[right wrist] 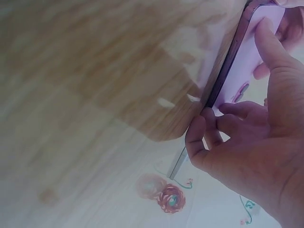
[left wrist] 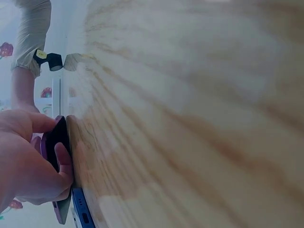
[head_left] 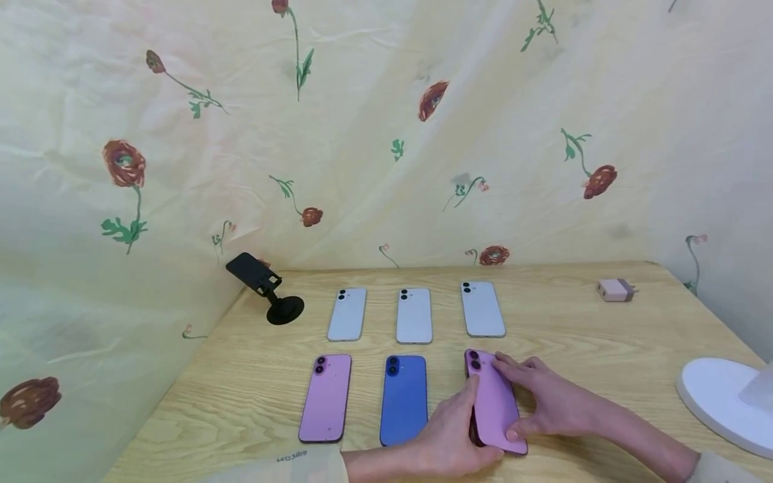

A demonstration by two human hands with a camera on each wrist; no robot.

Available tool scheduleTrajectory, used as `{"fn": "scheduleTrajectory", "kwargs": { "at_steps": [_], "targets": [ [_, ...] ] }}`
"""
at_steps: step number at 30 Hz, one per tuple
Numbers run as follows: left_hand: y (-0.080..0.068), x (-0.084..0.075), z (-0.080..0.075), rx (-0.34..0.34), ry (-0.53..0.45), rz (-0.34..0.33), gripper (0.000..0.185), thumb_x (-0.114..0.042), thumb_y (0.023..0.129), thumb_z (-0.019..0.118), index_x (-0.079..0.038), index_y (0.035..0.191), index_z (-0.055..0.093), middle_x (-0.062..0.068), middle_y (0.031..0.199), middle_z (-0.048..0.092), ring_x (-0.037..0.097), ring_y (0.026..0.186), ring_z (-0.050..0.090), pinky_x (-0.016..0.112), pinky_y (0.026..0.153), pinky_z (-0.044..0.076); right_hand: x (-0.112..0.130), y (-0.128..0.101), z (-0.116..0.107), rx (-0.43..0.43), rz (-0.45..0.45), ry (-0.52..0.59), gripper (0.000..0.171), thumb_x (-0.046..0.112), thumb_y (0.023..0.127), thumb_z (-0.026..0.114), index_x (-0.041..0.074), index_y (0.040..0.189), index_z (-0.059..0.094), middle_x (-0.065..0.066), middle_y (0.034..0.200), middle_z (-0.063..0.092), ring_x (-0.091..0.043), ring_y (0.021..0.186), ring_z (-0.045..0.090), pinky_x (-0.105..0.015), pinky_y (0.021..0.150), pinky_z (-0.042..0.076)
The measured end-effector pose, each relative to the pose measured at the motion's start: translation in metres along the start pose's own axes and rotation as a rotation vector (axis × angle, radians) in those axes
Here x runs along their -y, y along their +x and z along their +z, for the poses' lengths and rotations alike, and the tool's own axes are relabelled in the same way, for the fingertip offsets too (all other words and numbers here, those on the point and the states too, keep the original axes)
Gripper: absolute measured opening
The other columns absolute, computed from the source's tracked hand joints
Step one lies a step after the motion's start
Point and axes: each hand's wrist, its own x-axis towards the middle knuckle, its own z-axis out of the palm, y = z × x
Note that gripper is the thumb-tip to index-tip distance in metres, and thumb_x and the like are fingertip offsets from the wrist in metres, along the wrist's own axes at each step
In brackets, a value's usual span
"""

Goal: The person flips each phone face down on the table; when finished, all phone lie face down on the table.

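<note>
A pink-purple phone (head_left: pixel 496 402), back up with its camera lenses at the far left corner, is held by both hands at the front of the table. Its left side is raised from the wood. My left hand (head_left: pixel 449 436) grips that side, thumb on top and fingers beneath against the dark screen side, as the left wrist view shows. From the right, my right hand (head_left: pixel 546 399) holds the other long edge, its thumb on the near corner of the back. Left of the left hand lies a blue phone (head_left: pixel 404 396), back up, and beyond it another pink-purple phone (head_left: pixel 326 399).
Three white phones (head_left: pixel 414 315) lie back up in a row behind. A black phone stand (head_left: pixel 285 310) is at the back left, a charger plug (head_left: pixel 614 290) at the back right. A white round base (head_left: pixel 715 399) stands at the right edge. Flowered cloth (head_left: pixel 362 134) hangs behind.
</note>
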Motion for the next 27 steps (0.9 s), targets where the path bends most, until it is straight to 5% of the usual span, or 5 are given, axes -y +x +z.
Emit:
{"fn": "scheduleTrajectory", "kwargs": {
  "at_steps": [10,17,27],
  "targets": [
    [0.006,0.001,-0.002,0.035,0.053,0.007,0.104,-0.03,0.079,0.084,0.0,0.157,0.021,0.006,0.144,0.049,0.011,0.119,0.052,0.023,0.089,0.045,-0.001,-0.002,0.002,-0.004,-0.007,-0.017,0.104,0.062,0.076,0.076,-0.01,0.144,0.045,-0.028,0.151,0.038,-0.021,0.107,0.042,-0.031,0.084,0.046],
    [0.009,-0.002,-0.003,0.057,0.114,-0.046,0.102,-0.032,0.077,0.087,-0.001,0.154,0.028,0.003,0.122,0.061,0.005,0.1,0.056,0.019,0.076,0.046,-0.004,-0.002,0.004,-0.016,-0.007,-0.033,0.105,0.064,0.076,0.076,-0.01,0.144,0.046,-0.026,0.152,0.038,-0.02,0.108,0.042,-0.031,0.085,0.045],
    [0.014,-0.002,-0.004,0.085,0.231,-0.025,0.09,-0.037,0.075,0.086,-0.002,0.145,0.04,-0.003,0.104,0.063,0.002,0.086,0.056,0.017,0.065,0.044,0.0,-0.003,0.004,-0.006,-0.006,-0.029,0.103,0.059,0.075,0.08,-0.01,0.144,0.046,-0.028,0.152,0.036,-0.023,0.108,0.041,-0.033,0.084,0.046]
  ]
}}
